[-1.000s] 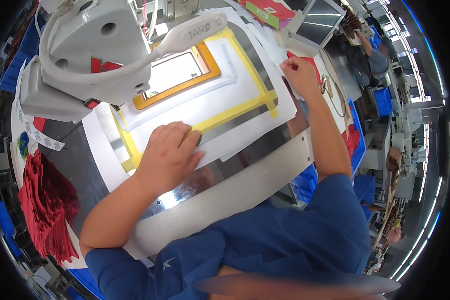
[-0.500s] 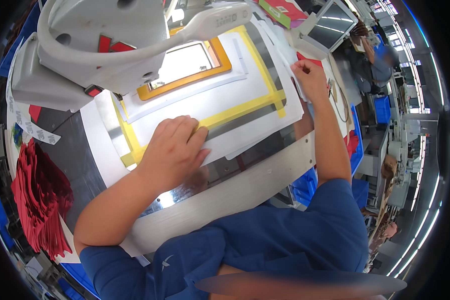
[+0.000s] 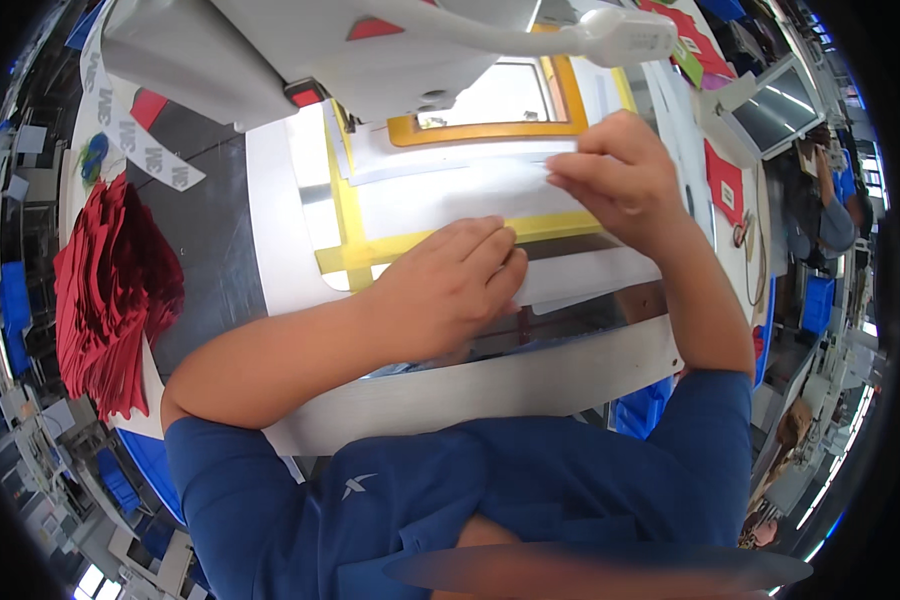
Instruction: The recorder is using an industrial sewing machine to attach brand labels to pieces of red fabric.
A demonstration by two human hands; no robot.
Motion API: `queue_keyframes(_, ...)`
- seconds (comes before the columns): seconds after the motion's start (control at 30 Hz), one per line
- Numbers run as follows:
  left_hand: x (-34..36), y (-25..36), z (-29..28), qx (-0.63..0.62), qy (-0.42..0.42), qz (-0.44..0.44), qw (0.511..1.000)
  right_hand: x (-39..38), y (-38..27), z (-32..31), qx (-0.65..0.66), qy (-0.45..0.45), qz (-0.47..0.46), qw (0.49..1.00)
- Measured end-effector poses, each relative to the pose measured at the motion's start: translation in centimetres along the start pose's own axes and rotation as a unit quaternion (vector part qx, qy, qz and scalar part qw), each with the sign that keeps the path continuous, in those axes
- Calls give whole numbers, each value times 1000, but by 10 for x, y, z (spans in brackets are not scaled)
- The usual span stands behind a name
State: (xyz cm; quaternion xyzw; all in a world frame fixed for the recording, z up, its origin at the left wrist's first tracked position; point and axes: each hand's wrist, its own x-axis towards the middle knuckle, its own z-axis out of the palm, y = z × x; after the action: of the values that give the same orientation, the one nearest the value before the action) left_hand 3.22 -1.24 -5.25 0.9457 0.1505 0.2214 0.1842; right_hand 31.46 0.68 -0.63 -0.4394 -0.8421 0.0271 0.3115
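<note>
A white sheet [image 3: 410,205] edged with yellow tape [image 3: 345,215] lies under the arm of a grey-white machine [image 3: 300,60], which looks like a sewing machine. My left hand [image 3: 455,275] lies with fingers stretched over the near strip of tape, pressing on the sheet. Over the sheet's right half, my right hand [image 3: 625,185] is closed in a pinch, thumb and forefinger together; whatever is between them cannot be made out. Beyond both hands an orange frame [image 3: 490,135] surrounds a bright opening.
A stack of red fabric pieces [image 3: 115,300] sits at the left beside a white printed strip [image 3: 130,130]. To the right are a screen [image 3: 780,105], a red piece with a label [image 3: 725,185] and scissors [image 3: 740,232]. The metal table edge [image 3: 490,385] runs before me.
My right hand has moved left from the stacked sheets at the right edge to above the taped sheet. My left hand stays on the near tape. The whole view has shifted.
</note>
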Motion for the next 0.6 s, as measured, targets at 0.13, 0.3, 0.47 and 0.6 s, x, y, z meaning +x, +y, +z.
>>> queue_keyframes(0.13, 3, 5, -9, -5, -25, -31, 999, 18, -8, 34, -39, -62, -80, 994)
queue_keyframes(0.3, 5, 4, -11, -1, -50, -102, 994, 9, 5, 29, -37, 22, 8, 999)
queue_keyframes(0.47, 11, 1, -11, 24, -85, -147, 985, 10, 21, 19, -25, 77, 43, 996)
queue_keyframes(0.6, 14, -5, -16, 36, -104, -146, 983, 10, 21, 20, 13, 52, 76, 996)
